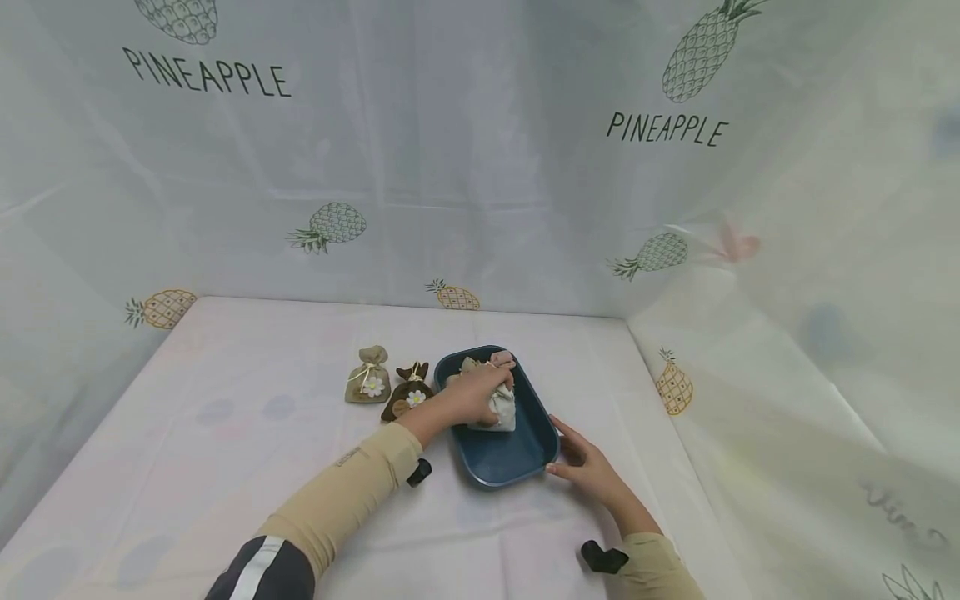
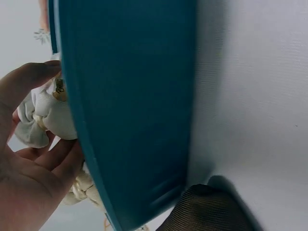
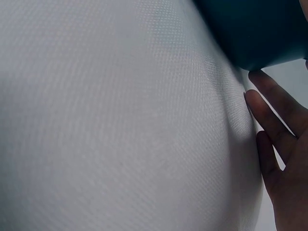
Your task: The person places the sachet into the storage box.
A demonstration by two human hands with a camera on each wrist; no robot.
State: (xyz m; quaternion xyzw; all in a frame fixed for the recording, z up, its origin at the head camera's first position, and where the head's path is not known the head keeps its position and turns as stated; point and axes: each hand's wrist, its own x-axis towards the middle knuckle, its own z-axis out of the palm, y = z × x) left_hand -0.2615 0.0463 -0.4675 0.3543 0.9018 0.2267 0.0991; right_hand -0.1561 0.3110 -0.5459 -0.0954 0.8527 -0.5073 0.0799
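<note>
A blue rectangular tray rests on the table in the head view. My left hand reaches into it, thumb and fingers round a small white drawstring pouch. The left wrist view shows that white pouch pinched close to the tray wall. A beige pouch lies beside it, and a pinkish bit of cloth pokes out beyond the hand, its body hidden. My right hand touches the tray's near right side, with fairly straight, spread fingers in the right wrist view.
Left of the tray sit a tan pouch and a dark brown pouch, each with a white flower. A white cloth covers the table. Pineapple-printed sheets hang behind and at the sides.
</note>
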